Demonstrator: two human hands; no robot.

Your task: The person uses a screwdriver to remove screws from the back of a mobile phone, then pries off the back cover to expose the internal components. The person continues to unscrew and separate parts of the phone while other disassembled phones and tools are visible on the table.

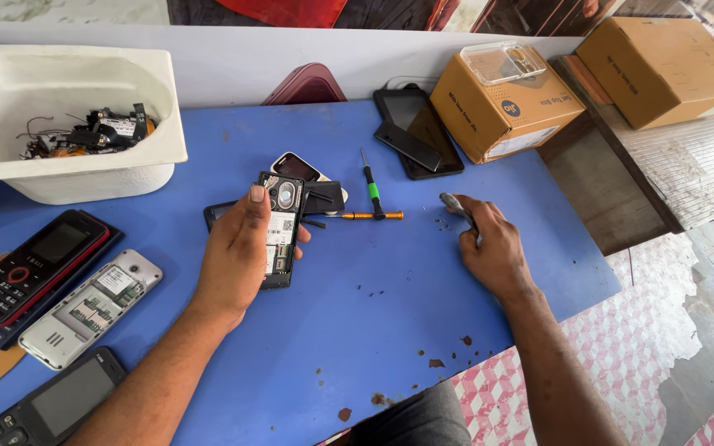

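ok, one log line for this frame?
left hand: holds open phone | right hand: pinches tweezers on blue table | screwdrivers between hands

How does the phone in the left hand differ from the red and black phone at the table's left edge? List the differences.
The held phone is gripped by the left hand, raised off the blue table; the red and black phone lies flat, untouched. The held phone shows its opened back, with bare circuit board and labels; the red and black phone shows its front, with screen and keypad intact. Both are slim bar-shaped handsets.
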